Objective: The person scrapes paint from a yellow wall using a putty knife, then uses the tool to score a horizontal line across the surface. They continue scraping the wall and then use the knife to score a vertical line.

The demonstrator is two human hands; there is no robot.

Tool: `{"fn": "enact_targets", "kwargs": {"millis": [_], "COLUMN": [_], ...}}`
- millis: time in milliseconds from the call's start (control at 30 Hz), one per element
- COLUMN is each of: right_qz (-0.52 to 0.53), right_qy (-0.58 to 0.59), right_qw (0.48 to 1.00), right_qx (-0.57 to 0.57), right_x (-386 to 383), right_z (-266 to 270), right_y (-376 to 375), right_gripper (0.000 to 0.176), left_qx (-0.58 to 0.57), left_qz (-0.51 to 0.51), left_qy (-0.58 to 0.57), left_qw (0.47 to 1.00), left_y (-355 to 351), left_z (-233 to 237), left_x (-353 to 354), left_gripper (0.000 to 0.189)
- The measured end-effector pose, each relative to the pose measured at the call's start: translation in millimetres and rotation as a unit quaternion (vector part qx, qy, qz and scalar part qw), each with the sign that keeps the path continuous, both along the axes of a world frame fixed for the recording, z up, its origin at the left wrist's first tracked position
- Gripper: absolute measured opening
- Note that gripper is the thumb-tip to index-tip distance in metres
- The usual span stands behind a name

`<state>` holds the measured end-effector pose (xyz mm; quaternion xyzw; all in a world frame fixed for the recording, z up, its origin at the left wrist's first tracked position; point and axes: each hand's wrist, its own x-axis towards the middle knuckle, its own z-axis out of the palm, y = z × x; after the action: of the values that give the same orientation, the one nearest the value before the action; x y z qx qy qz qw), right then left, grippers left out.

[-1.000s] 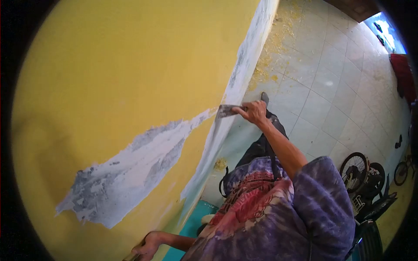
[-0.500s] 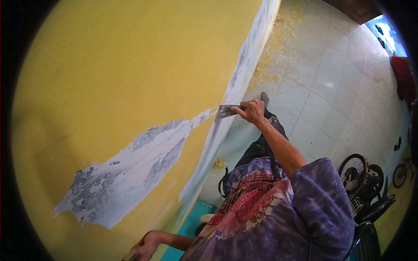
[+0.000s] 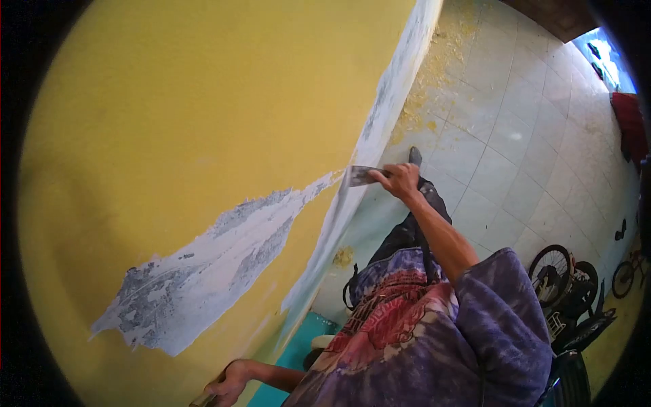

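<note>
A metal scraper is held in my right hand, its blade at the wall's corner edge, where a strip of white and grey shows bare of yellow paint. From near the blade, a large scraped patch widens down and left across the yellow wall. My left hand, low in the view beside the wall, is closed around a thin brownish object, mostly cut off by the frame's bottom edge.
Yellow flakes lie on the tiled floor along the wall's foot. My shoe is beyond the right hand. Bicycle wheels and a dark motorbike stand at the right. Red cloth hangs at the far right.
My right hand and the scraper have shifted slightly right, and the blade's angle has changed a little. The left hand is nearly unmoved. The whole view has shifted slightly.
</note>
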<state>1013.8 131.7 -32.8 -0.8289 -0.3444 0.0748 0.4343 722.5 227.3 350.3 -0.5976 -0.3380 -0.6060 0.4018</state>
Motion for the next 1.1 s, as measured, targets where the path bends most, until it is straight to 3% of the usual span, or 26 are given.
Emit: {"fn": "enact_targets", "kwargs": {"millis": [67, 167, 267, 400, 467, 500, 533, 567, 633, 733, 767, 867, 933, 1100], "right_qz": [0.001, 0.04, 0.01, 0.027, 0.018, 0.027, 0.029, 0.025, 0.03, 0.008, 0.019, 0.013, 0.018, -0.014], "right_qy": [-0.037, 0.025, 0.008, -0.019, 0.055, 0.073, 0.068, 0.038, 0.007, 0.055, 0.064, 0.005, 0.036, 0.062], "right_qw": [0.999, 0.999, 0.999, 0.999, 0.998, 0.993, 0.993, 0.998, 0.999, 0.998, 0.994, 1.0, 0.999, 0.998], "right_qx": [-0.017, -0.014, -0.033, -0.012, 0.001, -0.091, -0.09, -0.035, 0.009, 0.0, -0.082, -0.026, 0.007, -0.016], "right_x": [-0.8, -1.8, -3.6, -3.9, -7.5, -4.2, -2.6, -7.7, -9.8, -12.9, -12.3, -16.8, -20.5, -22.0], "right_z": [7.9, 9.7, -5.5, 7.5, 8.7, 10.7, 11.3, 12.1, 11.3, 6.1, 2.1, 8.1, 16.4, 8.2], "right_y": [9.3, 1.9, -1.4, 14.3, -3.1, -5.6, 2.5, 12.6, 21.4, 4.7, -5.1, 12.8, 17.5, 5.1], "right_gripper": [0.048, 0.049, 0.051, 0.053, 0.048, 0.046, 0.046, 0.046, 0.047, 0.047, 0.046, 0.05, 0.047, 0.045], "left_qx": [-0.009, -0.019, 0.008, -0.001, -0.002, 0.001, 0.003, 0.001, 0.0, 0.014, 0.012, -0.006, -0.001, -0.003], "left_qz": [0.014, -0.062, 0.021, -0.062, -0.099, -0.078, -0.056, -0.054, 0.084, -0.009, -0.008, 0.052, -0.035, -0.017], "left_qy": [0.006, -0.054, 0.005, -0.031, -0.021, -0.019, -0.018, -0.018, -0.003, -0.016, -0.013, 0.016, -0.01, -0.029], "left_qw": [1.0, 0.996, 1.0, 0.998, 0.995, 0.997, 0.998, 0.998, 0.996, 1.0, 1.0, 0.998, 0.999, 0.999], "left_y": [-4.2, -1.1, 0.2, 2.2, -0.3, 0.5, 0.3, -1.4, -4.4, 1.1, -1.0, -3.6, -1.8, 0.2], "left_z": [2.1, -1.2, 1.5, 3.0, 4.5, 2.8, -0.2, -0.7, 1.5, 0.0, 2.6, 0.7, 2.8, 0.1], "left_x": [1.0, 4.9, -5.5, 1.5, -3.0, -4.4, -5.1, -7.5, -11.8, -7.5, -11.4, -10.8, 0.4, -0.1], "left_gripper": [0.047, 0.046, 0.048, 0.048, 0.049, 0.048, 0.047, 0.047, 0.046, 0.045, 0.045, 0.048, 0.051, 0.051]}}
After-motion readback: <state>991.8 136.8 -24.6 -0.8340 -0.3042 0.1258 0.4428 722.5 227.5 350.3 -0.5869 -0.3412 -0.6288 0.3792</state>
